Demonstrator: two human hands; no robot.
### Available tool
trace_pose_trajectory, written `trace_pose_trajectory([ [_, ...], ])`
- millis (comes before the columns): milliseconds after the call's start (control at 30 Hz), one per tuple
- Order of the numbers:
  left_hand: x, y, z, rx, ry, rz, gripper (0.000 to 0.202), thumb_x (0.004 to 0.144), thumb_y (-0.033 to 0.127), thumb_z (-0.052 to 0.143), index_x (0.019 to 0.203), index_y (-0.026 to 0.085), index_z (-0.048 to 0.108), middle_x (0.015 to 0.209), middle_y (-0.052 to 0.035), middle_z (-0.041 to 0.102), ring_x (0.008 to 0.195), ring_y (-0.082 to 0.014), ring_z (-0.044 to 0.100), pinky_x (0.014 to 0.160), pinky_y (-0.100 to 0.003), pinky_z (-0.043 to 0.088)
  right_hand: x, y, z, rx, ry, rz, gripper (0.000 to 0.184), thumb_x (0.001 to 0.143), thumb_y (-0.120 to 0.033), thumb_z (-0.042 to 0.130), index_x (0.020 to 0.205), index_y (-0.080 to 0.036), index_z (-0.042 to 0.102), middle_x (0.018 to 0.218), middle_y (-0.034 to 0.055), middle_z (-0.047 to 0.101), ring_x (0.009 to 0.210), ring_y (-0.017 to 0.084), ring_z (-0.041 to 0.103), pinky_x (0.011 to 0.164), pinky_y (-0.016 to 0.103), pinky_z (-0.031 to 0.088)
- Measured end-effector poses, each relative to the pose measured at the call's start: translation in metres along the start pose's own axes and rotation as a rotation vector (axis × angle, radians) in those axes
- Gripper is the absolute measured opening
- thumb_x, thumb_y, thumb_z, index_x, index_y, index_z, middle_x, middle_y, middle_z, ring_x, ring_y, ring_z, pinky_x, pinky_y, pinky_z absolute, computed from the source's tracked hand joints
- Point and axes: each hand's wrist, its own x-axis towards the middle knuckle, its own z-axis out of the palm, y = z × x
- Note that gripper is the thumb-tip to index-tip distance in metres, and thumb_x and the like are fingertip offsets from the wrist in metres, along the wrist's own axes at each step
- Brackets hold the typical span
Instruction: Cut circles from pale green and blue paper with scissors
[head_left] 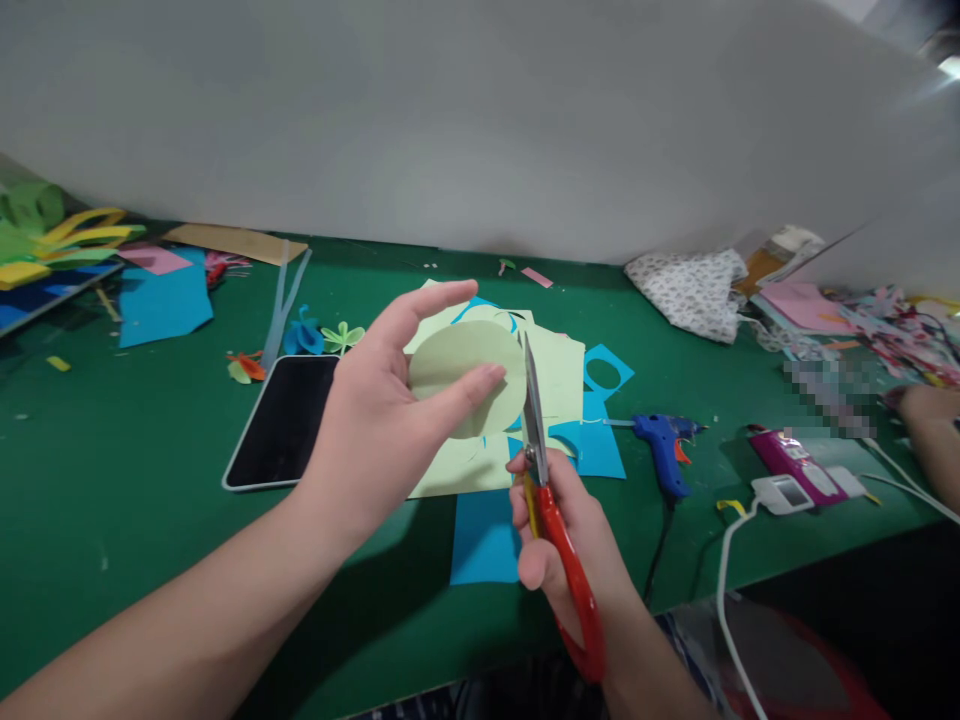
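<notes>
My left hand (390, 390) pinches a pale green paper circle (469, 350), with the thumb lying over its front and the index finger stretched above it. In my right hand (570, 530) is a pair of red-handled scissors (553, 520), blades pointing up and away. The blades stand right at the circle's right edge; whether they touch it I cannot tell. Beneath both hands lie pale green paper sheets (562, 370) and blue paper pieces (486, 540). One blue scrap (609, 373) has a round hole cut in it.
A tablet-like device (281, 425) lies left of my hands, near small paper flowers (304, 332). To the right are a blue glue gun (664, 445), a white-cabled device (784, 493) and a patterned cloth pouch (690, 290). Another person's hand (930, 430) rests at the right edge.
</notes>
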Motion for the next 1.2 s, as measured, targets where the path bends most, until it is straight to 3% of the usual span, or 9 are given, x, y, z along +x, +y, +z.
trace_pose_trajectory([
  [567,0.0008,-0.0005,0.0002,-0.002,0.032,-0.025,0.049,0.073,0.024,0.08,0.12,0.026,0.064,0.099,0.0002,0.072,0.068,-0.0121,0.071,0.053,-0.017,0.061,0.0,0.0015,-0.0003,0.098,0.02,0.058,0.083,0.041,-0.079,0.077,0.104,-0.027,0.058,0.071,-0.0043,0.046,0.054,0.009,0.028,0.043,0.024,0.023],
  [900,0.0,0.0026,-0.001,-0.035,0.004,-0.079,0.05,0.072,0.025,0.081,0.12,0.029,0.065,0.09,0.0021,0.071,0.06,-0.0095,0.066,0.049,-0.016,0.058,0.0,0.0003,-0.0015,0.209,-0.014,0.098,0.094,0.028,-0.081,0.073,0.108,-0.033,0.058,0.084,-0.0025,0.051,0.058,0.009,0.037,0.048,0.023,0.034],
  [1200,0.0007,0.0063,-0.0009,0.03,-0.054,-0.099,0.047,0.072,0.025,0.081,0.117,0.03,0.067,0.088,0.0035,0.069,0.061,-0.0091,0.064,0.048,-0.015,0.055,0.0001,-0.0013,-0.001,0.211,-0.012,0.077,0.09,0.031,-0.08,0.074,0.106,-0.032,0.058,0.08,-0.0041,0.047,0.058,0.009,0.034,0.048,0.023,0.03],
])
